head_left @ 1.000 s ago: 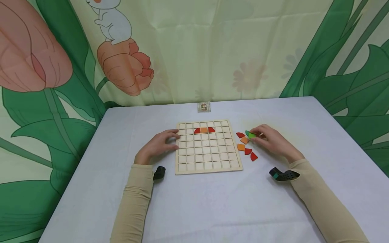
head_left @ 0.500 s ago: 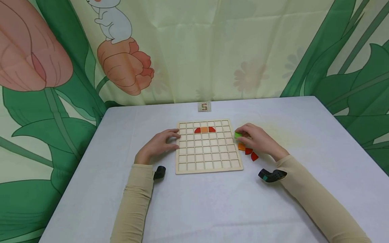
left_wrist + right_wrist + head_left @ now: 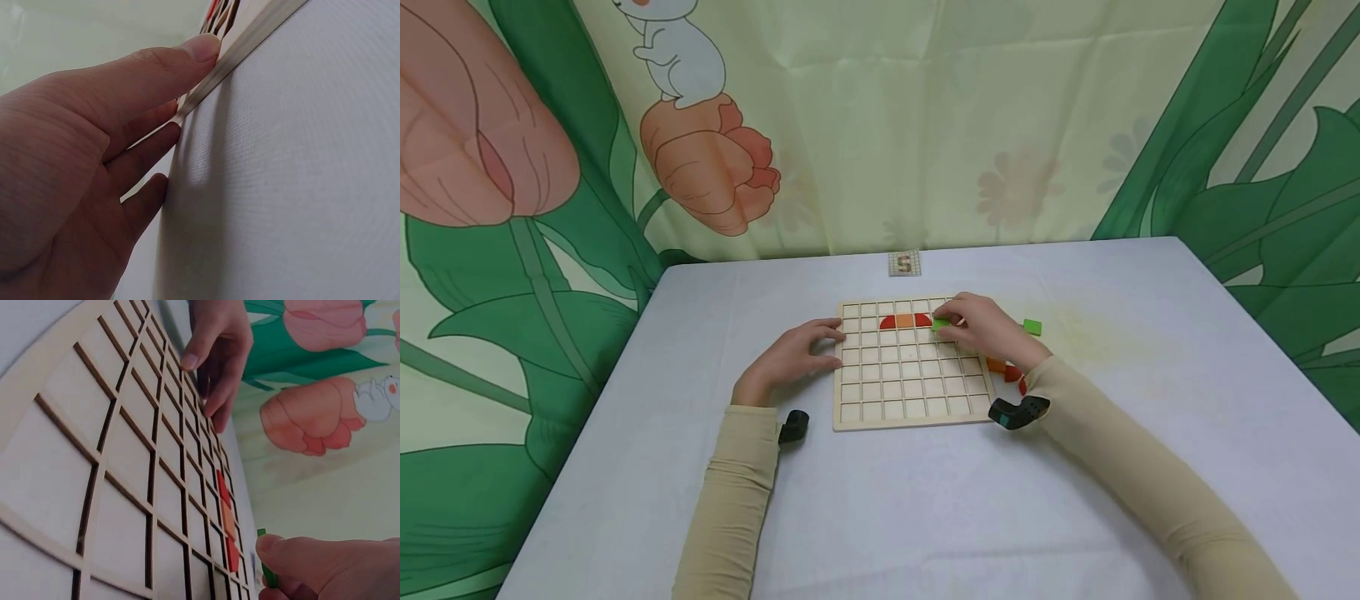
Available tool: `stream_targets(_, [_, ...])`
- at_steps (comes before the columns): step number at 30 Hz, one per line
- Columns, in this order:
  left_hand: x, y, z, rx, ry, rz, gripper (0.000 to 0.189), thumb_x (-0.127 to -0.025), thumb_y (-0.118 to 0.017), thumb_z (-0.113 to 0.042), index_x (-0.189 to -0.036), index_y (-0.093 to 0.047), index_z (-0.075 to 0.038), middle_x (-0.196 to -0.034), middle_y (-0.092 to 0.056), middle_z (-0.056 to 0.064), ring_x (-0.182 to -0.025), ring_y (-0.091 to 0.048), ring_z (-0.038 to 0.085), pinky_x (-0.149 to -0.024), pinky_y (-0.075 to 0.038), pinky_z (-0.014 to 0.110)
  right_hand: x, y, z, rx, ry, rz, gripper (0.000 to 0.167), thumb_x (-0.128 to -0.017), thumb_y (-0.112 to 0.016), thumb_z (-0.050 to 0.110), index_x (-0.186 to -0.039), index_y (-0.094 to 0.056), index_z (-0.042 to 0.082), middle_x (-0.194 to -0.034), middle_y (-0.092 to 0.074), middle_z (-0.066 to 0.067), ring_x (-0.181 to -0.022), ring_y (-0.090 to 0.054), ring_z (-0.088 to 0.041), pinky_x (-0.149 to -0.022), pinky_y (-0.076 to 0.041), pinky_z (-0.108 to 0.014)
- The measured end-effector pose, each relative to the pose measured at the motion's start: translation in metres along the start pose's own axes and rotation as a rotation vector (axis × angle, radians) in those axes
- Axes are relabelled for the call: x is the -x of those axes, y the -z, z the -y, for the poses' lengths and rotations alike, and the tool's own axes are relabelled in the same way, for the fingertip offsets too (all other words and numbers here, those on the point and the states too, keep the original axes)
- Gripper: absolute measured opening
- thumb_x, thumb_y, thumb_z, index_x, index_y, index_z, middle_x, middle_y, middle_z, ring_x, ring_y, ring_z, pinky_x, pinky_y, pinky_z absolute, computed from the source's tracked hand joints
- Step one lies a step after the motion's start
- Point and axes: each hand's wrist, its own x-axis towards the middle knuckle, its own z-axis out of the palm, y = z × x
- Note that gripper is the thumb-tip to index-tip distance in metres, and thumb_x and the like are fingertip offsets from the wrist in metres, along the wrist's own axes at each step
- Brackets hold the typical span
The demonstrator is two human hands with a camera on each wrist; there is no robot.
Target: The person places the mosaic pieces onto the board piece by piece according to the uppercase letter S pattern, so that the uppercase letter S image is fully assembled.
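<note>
My right hand [image 3: 988,323] pinches a small green tile [image 3: 941,323] between thumb and fingers, over the upper right part of a wooden grid board [image 3: 880,423]. In the right wrist view that green tile [image 3: 266,559] stands on edge, clear of the grid. A row of a red quarter-round piece [image 3: 888,322], an orange square [image 3: 904,321] and another red piece [image 3: 922,320] lies in the grid, just left of the held tile. At the board's left edge rests my left hand [image 3: 793,354], its thumb [image 3: 200,49] touching the rim and its fingers spread loosely.
A second green tile [image 3: 1032,327] lies on the white tablecloth [image 3: 910,517], right of the board. Nearer, orange [image 3: 996,365] and red pieces [image 3: 1012,373] show partly from under the right forearm. A small patterned card [image 3: 904,263] lies behind the board, before a printed curtain [image 3: 880,125].
My right hand has taken a green tile from the loose pieces and carried it left over the board. A second green tile now shows on the table. My left hand has stayed still.
</note>
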Motion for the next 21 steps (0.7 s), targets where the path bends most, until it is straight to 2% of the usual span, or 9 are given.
stream_targets(11, [-0.001, 0.000, -0.001, 0.002, -0.002, -0.007, 0.044, -0.088, -0.075, -0.021, -0.128, -0.063, -0.005, -0.152, -0.041, 0.008, -0.143, -0.031, 0.026, -0.116, -0.026, 0.043, -0.028, -0.020, 0.017, 0.059, 0.121, 0.048, 0.028, -0.090, -0.072, 0.014, -0.114, -0.070, 0.001, -0.100, -0.065, -0.009, -0.087, -0.055, -0.023, -0.077, -0.046, -0.036])
stream_targets(21, [-0.001, -0.001, 0.002, -0.003, -0.026, -0.015, 0.044, -0.087, -0.076, -0.020, -0.127, -0.064, -0.005, -0.152, -0.042, 0.008, -0.143, -0.032, 0.027, -0.115, -0.027, 0.043, -0.042, -0.034, 0.030, 0.117, 0.149, 0.068, 0.019, -0.090, -0.072, 0.016, -0.106, -0.073, 0.005, -0.097, -0.063, -0.008, -0.084, -0.053, -0.020, -0.073, -0.045, -0.033])
